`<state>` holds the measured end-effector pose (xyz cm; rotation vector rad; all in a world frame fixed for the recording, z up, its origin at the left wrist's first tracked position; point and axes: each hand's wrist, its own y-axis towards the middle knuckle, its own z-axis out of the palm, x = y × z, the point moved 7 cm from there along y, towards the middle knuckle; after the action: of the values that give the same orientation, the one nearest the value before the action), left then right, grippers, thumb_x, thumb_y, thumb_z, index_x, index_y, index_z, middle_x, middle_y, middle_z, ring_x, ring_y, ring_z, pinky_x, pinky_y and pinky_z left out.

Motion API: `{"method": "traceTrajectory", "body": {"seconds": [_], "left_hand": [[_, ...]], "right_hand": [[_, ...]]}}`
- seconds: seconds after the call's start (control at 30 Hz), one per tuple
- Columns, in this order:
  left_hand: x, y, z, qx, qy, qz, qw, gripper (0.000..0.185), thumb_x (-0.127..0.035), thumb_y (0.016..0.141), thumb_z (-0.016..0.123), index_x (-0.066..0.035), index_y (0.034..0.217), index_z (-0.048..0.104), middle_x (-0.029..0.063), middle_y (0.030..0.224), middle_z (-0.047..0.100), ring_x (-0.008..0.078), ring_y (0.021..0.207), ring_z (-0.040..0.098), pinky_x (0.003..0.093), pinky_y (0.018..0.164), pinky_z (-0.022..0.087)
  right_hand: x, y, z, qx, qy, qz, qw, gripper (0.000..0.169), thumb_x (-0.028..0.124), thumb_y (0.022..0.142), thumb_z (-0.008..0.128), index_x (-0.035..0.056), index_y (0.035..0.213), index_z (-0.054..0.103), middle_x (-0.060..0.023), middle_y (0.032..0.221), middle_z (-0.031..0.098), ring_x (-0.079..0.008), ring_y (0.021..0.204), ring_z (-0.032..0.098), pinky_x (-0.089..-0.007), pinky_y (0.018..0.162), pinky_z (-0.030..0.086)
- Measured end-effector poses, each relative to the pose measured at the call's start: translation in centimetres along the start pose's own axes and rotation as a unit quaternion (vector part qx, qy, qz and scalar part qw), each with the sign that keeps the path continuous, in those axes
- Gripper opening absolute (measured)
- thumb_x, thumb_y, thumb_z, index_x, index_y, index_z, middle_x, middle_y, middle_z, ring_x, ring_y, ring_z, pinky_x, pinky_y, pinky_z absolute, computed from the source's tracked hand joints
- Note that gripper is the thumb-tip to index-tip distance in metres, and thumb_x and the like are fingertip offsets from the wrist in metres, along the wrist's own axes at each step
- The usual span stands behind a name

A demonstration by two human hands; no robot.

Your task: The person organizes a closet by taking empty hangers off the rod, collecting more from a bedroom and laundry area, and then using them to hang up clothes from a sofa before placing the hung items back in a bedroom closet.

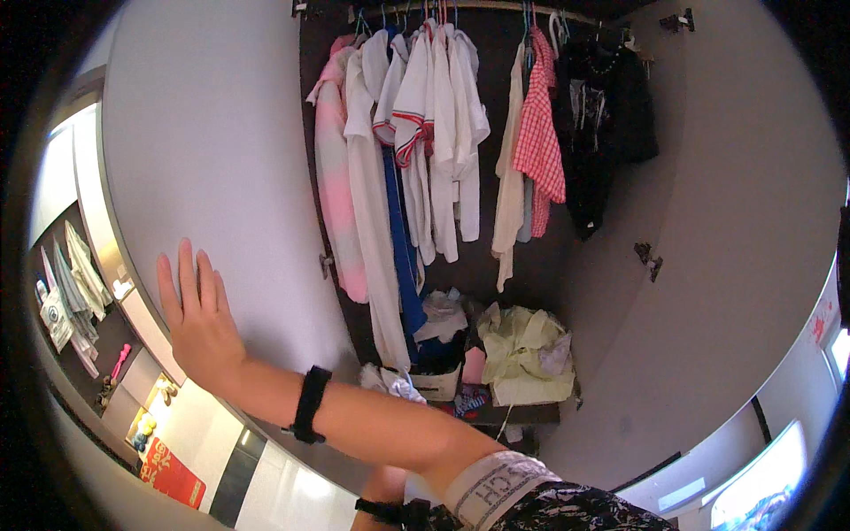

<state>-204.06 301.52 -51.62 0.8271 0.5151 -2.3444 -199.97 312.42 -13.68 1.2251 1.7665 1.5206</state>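
Observation:
My right hand (202, 322) reaches across to the left with its fingers spread. Its palm faces the light-coloured wardrobe door (219, 146) near the outer edge and looks laid against it. A black band (310, 405) circles that forearm. Of my left arm only a stretch of forearm with another black band (392, 511) shows at the bottom; the left hand itself is hidden. Before me the wardrobe stands open, with white garments (441, 119), a pink-and-white garment (339, 192), a red checked shirt (539, 139) and black clothing (601, 119) hanging from the rod (491, 5).
Under the hanging clothes sit a bin (435, 386) of folded cloth and a pale yellow fabric heap (528, 355). A second door panel (737, 199) spans the right side. At far left, a mirror-like view holds hung clothes (83, 265) and a red bag-like item (171, 474).

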Motion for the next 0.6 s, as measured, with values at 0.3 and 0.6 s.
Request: {"method": "traceTrajectory", "body": {"seconds": [0.3, 0.6], "left_hand": [[-2.2, -2.3, -2.7, -0.037, 0.087, -0.034, 0.995, 0.036, -0.009, 0.084, 0.056, -0.001, 0.119, 0.049, 0.0058, 0.083, 0.053, 0.0185, 0.073, 0.055, 0.0334, 0.074, 0.048], [-4.6, 3.3, 7.4, 0.024, -0.021, -0.021, 0.999, 0.032, -0.004, 0.083, 0.050, -0.002, 0.115, 0.049, 0.0117, 0.104, 0.056, 0.0269, 0.102, 0.056, 0.0393, 0.090, 0.046]], "right_hand": [[-23.7, -7.8, -12.0, 0.237, 0.009, 0.122, 0.964, 0.046, 0.024, 0.079, 0.064, 0.0028, 0.118, 0.052, -0.0193, 0.119, 0.051, -0.0335, 0.109, 0.049, -0.0377, 0.091, 0.042], [-18.6, -31.7, -22.8, 0.388, 0.081, 0.363, 0.843, 0.043, 0.032, 0.085, 0.059, 0.0035, 0.116, 0.051, -0.0188, 0.104, 0.059, -0.0306, 0.093, 0.060, -0.0376, 0.079, 0.047]]}}
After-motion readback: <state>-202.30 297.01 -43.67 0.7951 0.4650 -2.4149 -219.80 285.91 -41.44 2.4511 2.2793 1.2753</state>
